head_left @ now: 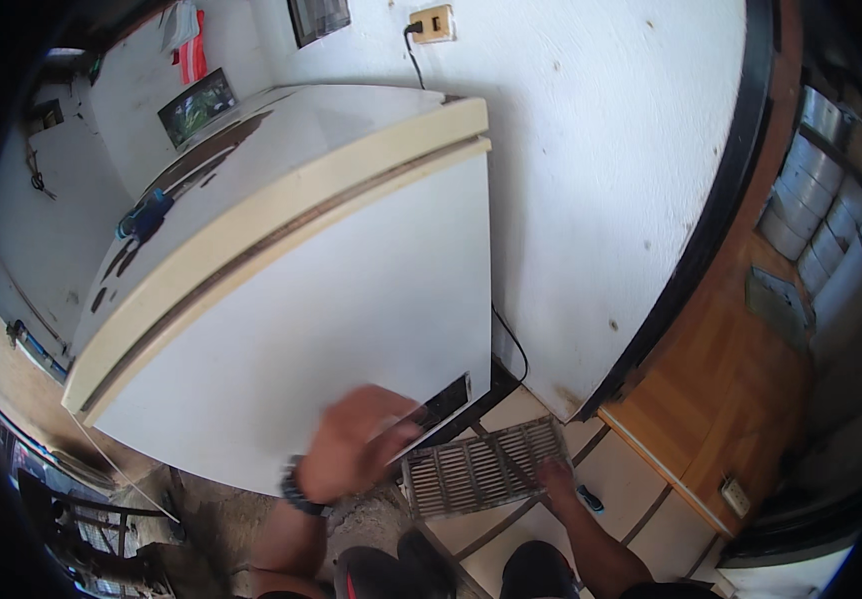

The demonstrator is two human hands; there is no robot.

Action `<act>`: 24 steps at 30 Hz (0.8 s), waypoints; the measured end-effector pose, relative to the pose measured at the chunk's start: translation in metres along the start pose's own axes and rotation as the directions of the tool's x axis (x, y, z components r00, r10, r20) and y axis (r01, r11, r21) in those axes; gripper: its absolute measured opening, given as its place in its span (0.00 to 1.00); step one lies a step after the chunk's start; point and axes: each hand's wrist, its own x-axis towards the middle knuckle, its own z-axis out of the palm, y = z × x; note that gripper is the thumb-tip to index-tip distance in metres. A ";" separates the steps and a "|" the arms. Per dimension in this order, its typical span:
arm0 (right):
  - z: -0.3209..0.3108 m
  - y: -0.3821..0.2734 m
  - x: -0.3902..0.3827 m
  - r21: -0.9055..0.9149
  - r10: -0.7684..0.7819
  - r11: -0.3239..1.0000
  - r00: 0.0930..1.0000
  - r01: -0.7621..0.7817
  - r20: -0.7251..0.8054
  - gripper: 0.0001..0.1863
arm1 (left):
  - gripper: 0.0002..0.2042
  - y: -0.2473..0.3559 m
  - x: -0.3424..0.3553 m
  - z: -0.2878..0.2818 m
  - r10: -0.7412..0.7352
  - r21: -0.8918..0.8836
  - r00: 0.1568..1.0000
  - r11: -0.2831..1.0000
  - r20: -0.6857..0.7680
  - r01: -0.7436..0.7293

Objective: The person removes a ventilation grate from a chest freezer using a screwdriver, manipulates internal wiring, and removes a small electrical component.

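I am gripping the slatted grille (476, 469) at its right end with my right hand (554, 477), and it is sitting above the tiled floor (606, 471), just below the dark opening (448, 401) in the white freezer (341, 299). My left hand (369, 439) is hovering near that opening, blurring, its fingers curling; I cannot tell whether it is holding anything. 1 black band (301, 486) is circling my left wrist.

Cream tiled floor (623, 474) carries the white freezer (351, 290), left, and a small blue-black object (591, 499), near right. Slotted grille (471, 469) overlies tiles; contact undetermined. Freezer lid (341, 125) bears a blue item (148, 213), left.
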 end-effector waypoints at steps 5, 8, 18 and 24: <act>-0.007 -0.259 -0.019 -0.013 -0.500 0.865 0.857 0.502 -0.130 0.16 | 0.09 -0.002 0.051 -0.111 0.147 0.647 0.770 0.652 -0.621 0.397; 0.012 -0.451 -0.038 0.046 -0.805 0.593 0.593 0.804 0.012 0.15 | 0.14 -0.018 0.045 -0.123 0.069 0.715 0.796 0.492 -0.601 0.497; 0.125 -0.844 0.058 -0.644 -0.764 -0.628 -0.189 0.438 0.617 0.16 | 0.18 -0.043 0.047 -0.097 0.148 0.765 0.767 0.314 -0.624 0.562; 0.170 -0.882 0.131 -0.701 -0.752 -0.659 -0.201 0.274 0.628 0.12 | 0.17 -0.055 0.040 -0.106 0.138 0.768 0.775 0.325 -0.616 0.552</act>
